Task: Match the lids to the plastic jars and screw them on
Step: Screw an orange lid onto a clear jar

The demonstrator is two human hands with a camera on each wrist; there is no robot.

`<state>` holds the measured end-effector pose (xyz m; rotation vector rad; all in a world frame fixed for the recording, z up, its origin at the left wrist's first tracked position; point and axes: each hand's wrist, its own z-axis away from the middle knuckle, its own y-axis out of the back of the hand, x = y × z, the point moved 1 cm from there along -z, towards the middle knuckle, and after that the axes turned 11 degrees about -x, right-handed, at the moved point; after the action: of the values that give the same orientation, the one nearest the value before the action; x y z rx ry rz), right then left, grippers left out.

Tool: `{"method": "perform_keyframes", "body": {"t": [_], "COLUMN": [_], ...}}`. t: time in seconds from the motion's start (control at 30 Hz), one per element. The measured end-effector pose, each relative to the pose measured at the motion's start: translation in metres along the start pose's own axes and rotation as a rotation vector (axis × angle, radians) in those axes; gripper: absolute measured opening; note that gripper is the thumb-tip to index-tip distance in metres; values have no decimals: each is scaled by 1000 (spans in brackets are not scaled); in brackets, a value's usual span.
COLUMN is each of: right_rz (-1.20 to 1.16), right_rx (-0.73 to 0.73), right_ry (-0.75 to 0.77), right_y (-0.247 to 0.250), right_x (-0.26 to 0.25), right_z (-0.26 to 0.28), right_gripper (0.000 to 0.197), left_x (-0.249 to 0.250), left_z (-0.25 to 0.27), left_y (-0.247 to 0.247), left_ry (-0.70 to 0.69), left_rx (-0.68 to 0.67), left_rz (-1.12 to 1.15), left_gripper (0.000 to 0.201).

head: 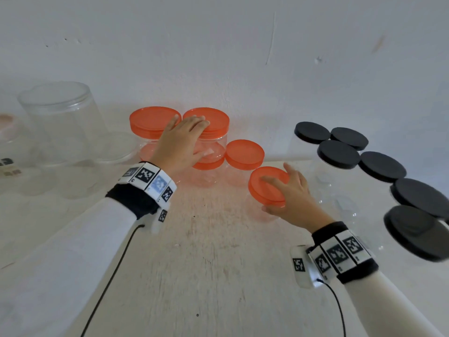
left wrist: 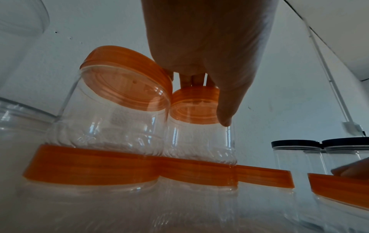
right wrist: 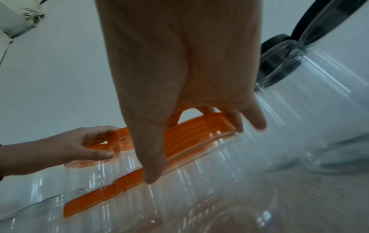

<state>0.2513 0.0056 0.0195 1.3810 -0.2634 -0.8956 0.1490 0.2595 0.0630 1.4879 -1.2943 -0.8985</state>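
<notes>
The right hand [head: 289, 193] was the nearer one to the work: it sat on top of the front orange lid [head: 268, 184], which lay directly under its palm, on a clear jar [head: 263, 214] near the middle of the table [head: 206, 276]. The lid looked tilted, its left edge lower, so I judged it was not yet seated on the thread. The jar's axis stood about upright, so the turning had to be around a vertical line. The fingers were curled over the rim and the thumb [right wrist: 151, 167] pressed the near side, a grip from above with the wrist low and behind.

The left hand [head: 181, 139] was farther back, reaching forward to a stacked jar [head: 213, 147] in the back row. Its fingers lay over that orange cap [head: 213, 117] and the thumb [left wrist: 225, 108] came down the side, so it held this cap loosely. The black-lidded jars [head: 340, 154] stood well apart on the right, already closed.
</notes>
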Motion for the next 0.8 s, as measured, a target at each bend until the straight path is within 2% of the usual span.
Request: {"method": "perform_keyframes", "body": {"t": [0.07, 0.13, 0.3, 0.43, 0.53, 0.7, 0.8], "right_rz": [-128, -227, -312, -384, -392, -419, -483], "right_rx": [-4, 73, 393, 602, 627, 564, 535], "right_ry": [7, 38, 256, 383, 358, 329, 290], "right_y": [-2, -2, 19, 38, 46, 45, 42], "right_x": [0, -1, -19, -34, -35, -37, -36], "right_z": [1, 3, 9, -4, -29, -67, -77], "right_gripper": [66, 65, 50, 51, 50, 54, 77], "left_x": [0, 0, 1, 2, 2, -3, -3], "left_z": [0, -1, 1, 0, 0, -1, -1], "left_y": [-1, 0, -1, -3, -4, -7, -8], "left_ry": [-1, -3, -5, 13, 5, -11, -19], "left_rx": [4, 4, 22, 23, 40, 62, 77], "left_rz": [2, 5, 12, -4, -9, -1, 11], "left_gripper": [67, 66, 65, 67, 68, 68, 68]}}
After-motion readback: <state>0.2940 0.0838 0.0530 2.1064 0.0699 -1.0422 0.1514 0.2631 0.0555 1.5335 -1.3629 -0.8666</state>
